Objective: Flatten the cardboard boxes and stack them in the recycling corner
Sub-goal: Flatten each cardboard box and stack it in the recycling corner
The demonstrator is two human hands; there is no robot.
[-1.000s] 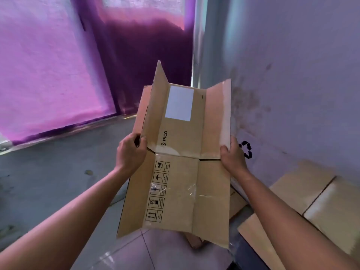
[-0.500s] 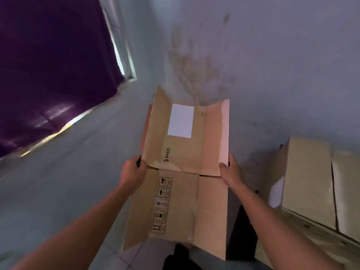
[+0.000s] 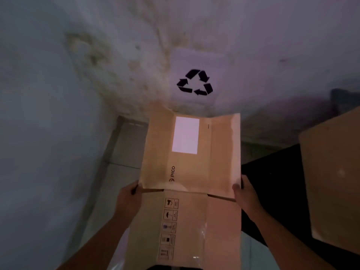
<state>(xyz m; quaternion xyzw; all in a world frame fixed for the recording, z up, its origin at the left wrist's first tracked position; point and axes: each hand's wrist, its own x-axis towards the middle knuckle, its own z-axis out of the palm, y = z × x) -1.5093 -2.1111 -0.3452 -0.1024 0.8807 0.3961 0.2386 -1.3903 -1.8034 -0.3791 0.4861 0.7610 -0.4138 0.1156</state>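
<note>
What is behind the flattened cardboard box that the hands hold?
Beyond the flattened cardboard box, held by the left hand and right hand, the stained wall and its recycling sign show, with floor tiles at the left. The floor under the box is covered.

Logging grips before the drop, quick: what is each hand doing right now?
Left hand: closed, gripping the left edge of the flattened box.
Right hand: closed, gripping its right edge.
</note>
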